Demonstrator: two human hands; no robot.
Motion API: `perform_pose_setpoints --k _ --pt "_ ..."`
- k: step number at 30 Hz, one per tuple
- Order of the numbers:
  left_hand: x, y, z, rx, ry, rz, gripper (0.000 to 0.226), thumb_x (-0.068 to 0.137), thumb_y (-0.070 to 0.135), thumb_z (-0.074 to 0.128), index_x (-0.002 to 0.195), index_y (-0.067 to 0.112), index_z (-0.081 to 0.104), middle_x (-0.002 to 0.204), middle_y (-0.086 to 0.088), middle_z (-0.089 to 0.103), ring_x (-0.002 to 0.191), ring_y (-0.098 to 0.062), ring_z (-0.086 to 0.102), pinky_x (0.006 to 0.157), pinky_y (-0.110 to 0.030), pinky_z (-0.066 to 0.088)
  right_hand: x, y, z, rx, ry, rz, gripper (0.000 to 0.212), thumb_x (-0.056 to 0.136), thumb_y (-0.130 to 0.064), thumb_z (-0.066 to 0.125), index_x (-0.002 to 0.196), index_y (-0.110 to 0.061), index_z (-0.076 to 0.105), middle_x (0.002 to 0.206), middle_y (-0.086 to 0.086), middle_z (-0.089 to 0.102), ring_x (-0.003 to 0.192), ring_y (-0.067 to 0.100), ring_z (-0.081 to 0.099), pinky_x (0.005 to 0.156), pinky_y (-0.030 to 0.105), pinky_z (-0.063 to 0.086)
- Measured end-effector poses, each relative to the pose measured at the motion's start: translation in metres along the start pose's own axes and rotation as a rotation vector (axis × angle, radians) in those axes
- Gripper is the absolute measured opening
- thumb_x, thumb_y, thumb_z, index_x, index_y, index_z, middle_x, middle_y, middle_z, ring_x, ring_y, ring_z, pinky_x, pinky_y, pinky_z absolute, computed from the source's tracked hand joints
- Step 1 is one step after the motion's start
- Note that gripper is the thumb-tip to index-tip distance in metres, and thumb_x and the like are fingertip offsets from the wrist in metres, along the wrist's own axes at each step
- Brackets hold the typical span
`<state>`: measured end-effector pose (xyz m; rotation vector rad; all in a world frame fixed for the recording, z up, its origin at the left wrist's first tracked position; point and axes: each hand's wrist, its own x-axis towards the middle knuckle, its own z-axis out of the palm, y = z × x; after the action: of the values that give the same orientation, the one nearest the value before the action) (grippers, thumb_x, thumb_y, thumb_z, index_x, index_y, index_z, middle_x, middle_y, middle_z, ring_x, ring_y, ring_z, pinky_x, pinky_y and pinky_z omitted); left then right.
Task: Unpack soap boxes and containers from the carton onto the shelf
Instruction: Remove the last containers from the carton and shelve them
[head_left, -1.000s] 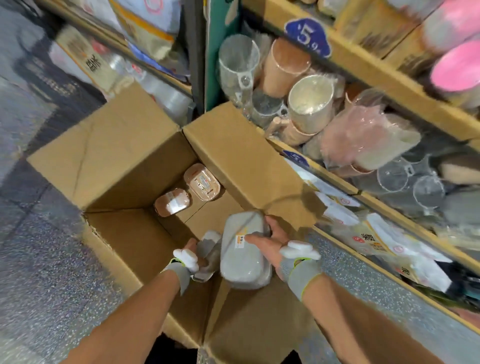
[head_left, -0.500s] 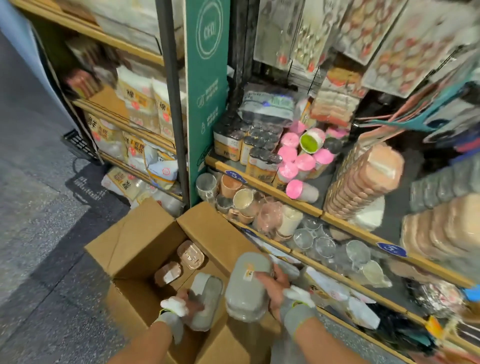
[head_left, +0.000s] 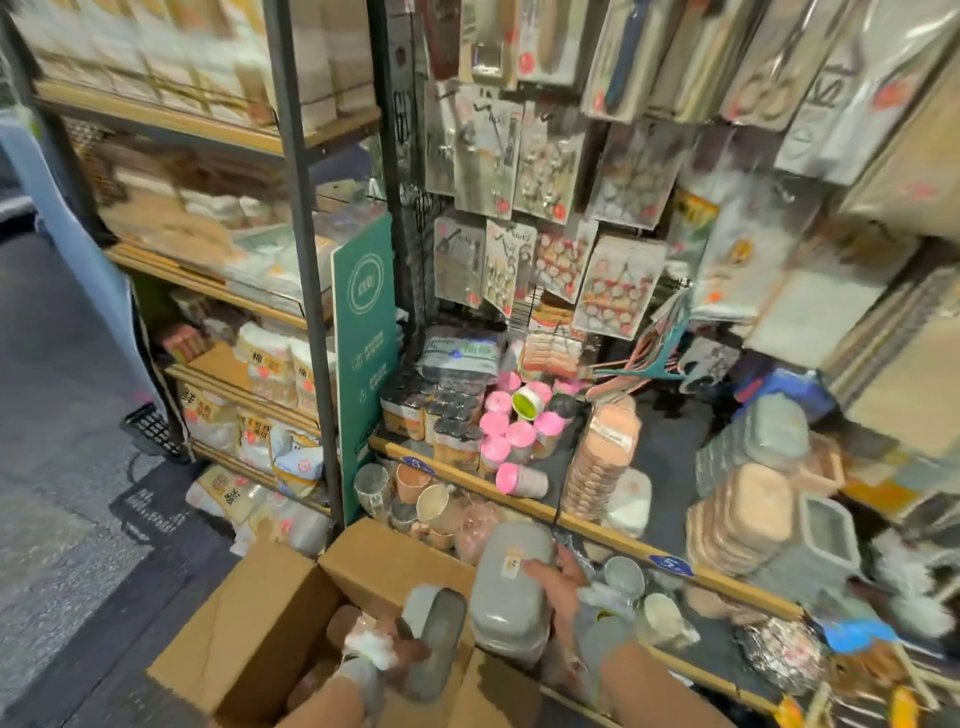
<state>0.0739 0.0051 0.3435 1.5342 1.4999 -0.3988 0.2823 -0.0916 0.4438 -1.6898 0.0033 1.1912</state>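
**Two grey soap boxes held between carton and shelf**

The right hand (head_left: 561, 577) has its fingers curled round a grey lidded soap box (head_left: 509, 592), held above the open carton (head_left: 270, 618), just in front of the shelf (head_left: 613, 538). The left hand (head_left: 408, 649) grips a second grey container (head_left: 435, 639), tilted on edge over the carton mouth. This looks like the carrying step – both items out, neither placed. Next likely calls for reaching up and right to the stacked grey boxes (head_left: 753, 447) and setting each down flat – that stack leans.
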Motion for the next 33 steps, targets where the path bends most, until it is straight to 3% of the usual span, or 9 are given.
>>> perform_pose_setpoints --k 2,5,9,14,17,20,23,29,33 --pt "-0.039 0.029 -0.011 0.054 0.007 -0.002 0.035 0.071 0.047 0.073 0.078 0.03 0.043 0.084 0.007 0.051 0.064 -0.002 0.039 0.058 -0.016 0.037 -0.014 -0.011 -0.005 0.054 0.008 -0.025 0.077 0.08 -0.013 0.071 0.146 -0.019 0.03 0.142 0.007 0.042 0.114 0.027 0.048 0.092 0.037 0.044" --pt "-0.047 0.053 -0.015 0.108 0.024 0.035 0.048 0.064 0.046 0.076 0.069 0.023 0.035 0.07 0.006 0.04 0.062 -0.005 0.038 0.064 -0.02 0.04 -0.019 -0.017 -0.014 0.063 0.026 -0.078 0.08 0.07 -0.02 0.078 0.14 -0.021 0.04 0.137 0.007 0.05 0.113 0.028 0.054 0.088 0.04 0.05" --pt "-0.047 0.07 -0.013 0.112 0.051 0.11 0.049 0.073 0.051 0.073 0.104 0.018 0.054 0.109 -0.002 0.063 0.102 -0.016 0.059 0.078 -0.024 0.041 -0.036 -0.025 -0.025 0.065 0.096 -0.138 0.074 0.066 -0.016 0.078 0.133 -0.015 0.046 0.126 0.012 0.057 0.104 0.029 0.06 0.077 0.037 0.054" --pt "-0.045 0.092 -0.012 0.055 -0.018 0.221 0.076 0.07 0.048 0.073 0.131 0.01 0.046 0.108 -0.003 0.06 0.097 -0.017 0.059 0.064 -0.015 0.039 -0.042 -0.035 -0.044 0.118 0.131 -0.137 0.087 0.052 -0.019 0.08 0.131 -0.017 0.044 0.117 0.013 0.062 0.102 0.033 0.063 0.089 0.048 0.052" --pt "-0.059 0.113 -0.016 0.271 0.107 0.209 0.074 0.071 0.072 0.058 0.124 0.02 0.051 0.125 -0.003 0.058 0.113 -0.019 0.056 0.088 -0.025 0.045 -0.047 -0.043 -0.061 0.153 0.158 -0.163 0.051 0.075 -0.004 0.074 0.115 -0.013 0.044 0.099 0.012 0.061 0.093 0.032 0.06 0.087 0.044 0.051" --pt "-0.061 0.135 -0.013 0.245 0.111 0.265 0.056 0.074 0.067 0.06 0.104 0.02 0.061 0.103 -0.001 0.065 0.095 -0.016 0.06 0.079 -0.026 0.043 -0.041 -0.047 -0.084 0.19 0.186 -0.15 0.04 0.08 -0.004 0.07 0.108 -0.01 0.043 0.101 0.013 0.06 0.088 0.029 0.06 0.08 0.038 0.05" --pt "-0.047 0.154 0.004 0.104 0.034 0.319 0.038 0.073 0.051 0.072 0.079 0.019 0.053 0.08 0.0 0.057 0.079 -0.018 0.053 0.073 -0.027 0.041 -0.023 -0.049 -0.115 0.196 0.167 -0.148 0.052 0.075 -0.012 0.076 0.119 0.002 0.053 0.104 0.017 0.068 0.088 0.031 0.068 0.076 0.039 0.056" --pt "-0.061 0.22 0.069 0.009 0.11 0.289 0.037 0.08 0.045 0.069 0.089 0.012 0.055 0.094 -0.008 0.059 0.091 -0.025 0.057 0.087 -0.032 0.043 0.011 -0.059 -0.207 0.201 0.105 -0.16 0.061 0.053 -0.028 0.082 0.107 -0.007 0.062 0.087 0.008 0.073 0.077 0.024 0.069 0.059 0.029 0.055" --pt "-0.074 0.25 0.106 -0.135 0.062 0.193 0.046 0.078 0.044 0.069 0.105 0.009 0.06 0.105 -0.012 0.061 0.106 -0.031 0.059 0.086 -0.033 0.045 0.055 -0.048 -0.262 0.145 0.078 -0.088 0.08 0.045 -0.043 0.087 0.115 -0.017 0.058 0.12 0.008 0.06 0.106 0.029 0.06 0.088 0.044 0.053"
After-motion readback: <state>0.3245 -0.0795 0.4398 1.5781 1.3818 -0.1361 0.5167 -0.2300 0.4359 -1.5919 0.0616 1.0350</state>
